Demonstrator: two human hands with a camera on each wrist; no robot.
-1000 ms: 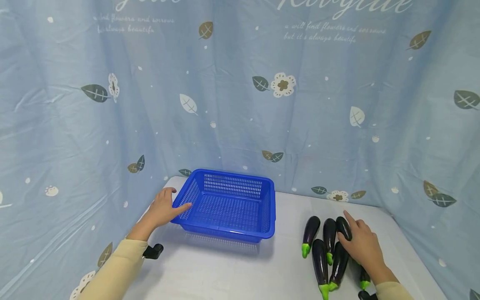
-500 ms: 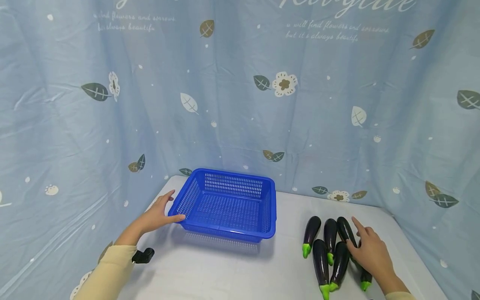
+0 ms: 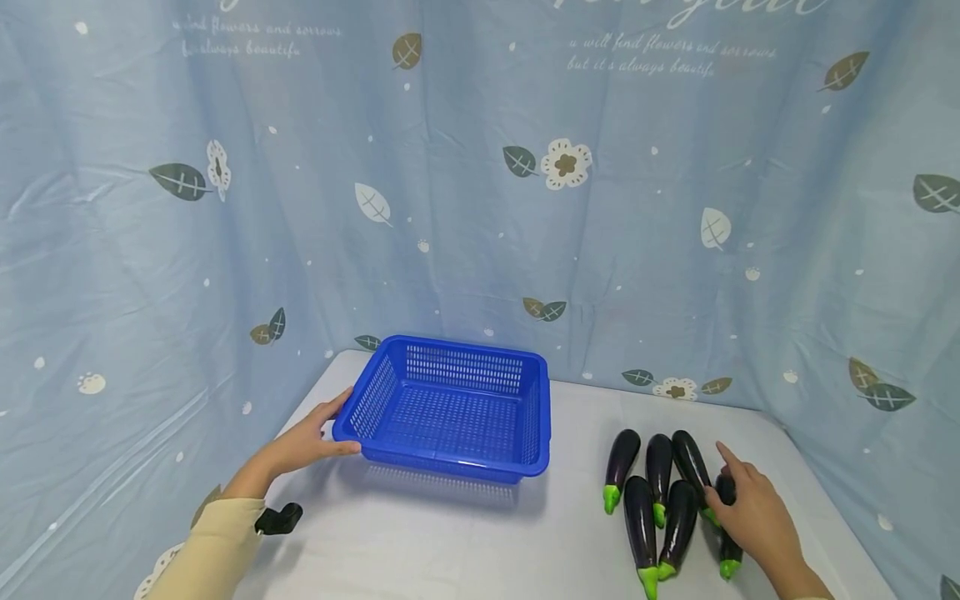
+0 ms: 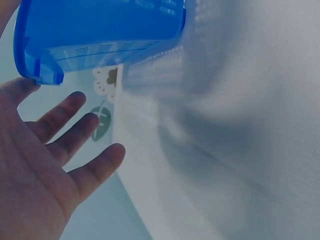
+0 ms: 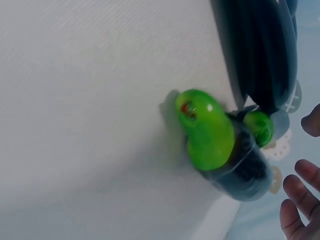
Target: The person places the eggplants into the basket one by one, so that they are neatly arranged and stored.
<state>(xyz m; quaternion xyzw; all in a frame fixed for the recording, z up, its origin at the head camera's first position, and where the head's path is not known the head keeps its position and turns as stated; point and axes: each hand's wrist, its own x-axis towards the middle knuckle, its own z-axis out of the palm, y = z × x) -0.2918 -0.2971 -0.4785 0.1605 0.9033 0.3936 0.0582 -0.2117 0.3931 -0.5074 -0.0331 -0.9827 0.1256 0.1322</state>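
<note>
6 eggplants (image 3: 640, 521) just L of R hand (image 3: 759, 512) | blue bskt (image 3: 453, 460) just R of L hand (image 3: 302, 444) | both spread

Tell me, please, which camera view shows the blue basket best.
The head view: it shows the blue basket uncropped from above, with rim, walls and floor. The left wrist view catches only part of its outside, cropped at the top; the right wrist view shows none.

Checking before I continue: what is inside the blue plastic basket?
No objects show in the blue plastic basket, and its slotted floor is visible; the near wall hides its inner face.
</note>
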